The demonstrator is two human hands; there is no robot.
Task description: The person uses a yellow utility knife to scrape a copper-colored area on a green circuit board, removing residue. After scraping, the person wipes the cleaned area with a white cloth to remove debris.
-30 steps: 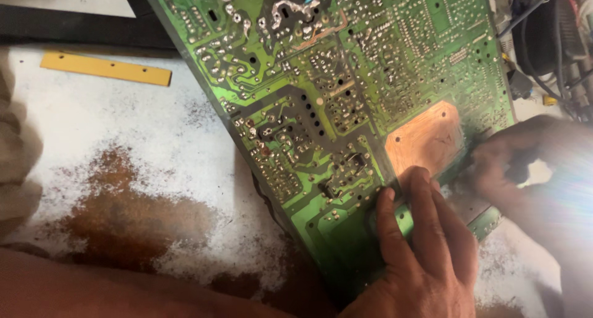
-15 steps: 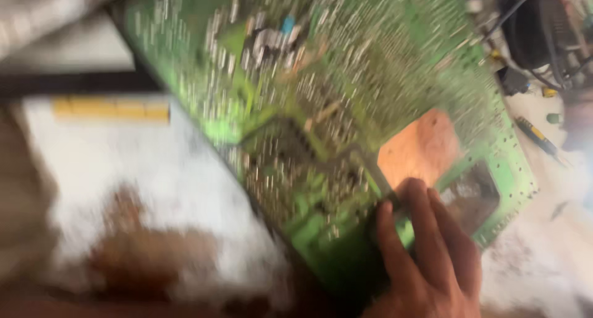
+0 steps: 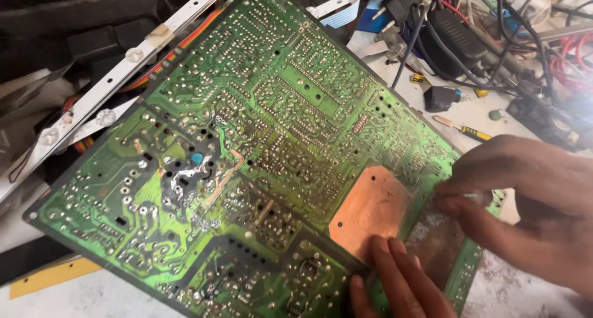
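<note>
A large green circuit board (image 3: pixel 259 170) lies tilted, solder side up, filling most of the view. Near its lower right edge is a bare copper patch (image 3: pixel 370 210), with a dull scraped area (image 3: pixel 435 244) beside it. My left hand (image 3: pixel 398 287) comes up from the bottom, its fingers pressed on the board just below the copper patch, holding the edge. My right hand (image 3: pixel 525 200) reaches in from the right. Its fingertips are pinched on something small and pale at the scraped area, too blurred to identify.
A white strip with round lenses (image 3: pixel 123 77) and coloured ribbon wires lie under the board's upper left. Black adapters and tangled cables (image 3: pixel 457 40) crowd the top right. A small yellow-handled screwdriver (image 3: pixel 463 129) lies beside the board, and a yellow strip (image 3: pixel 55 275) shows at bottom left.
The view has swung, showing much more of the board and the clutter behind. My right hand, out of view half a second ago, is back at the scraped area. My left hand keeps its hold.
</note>
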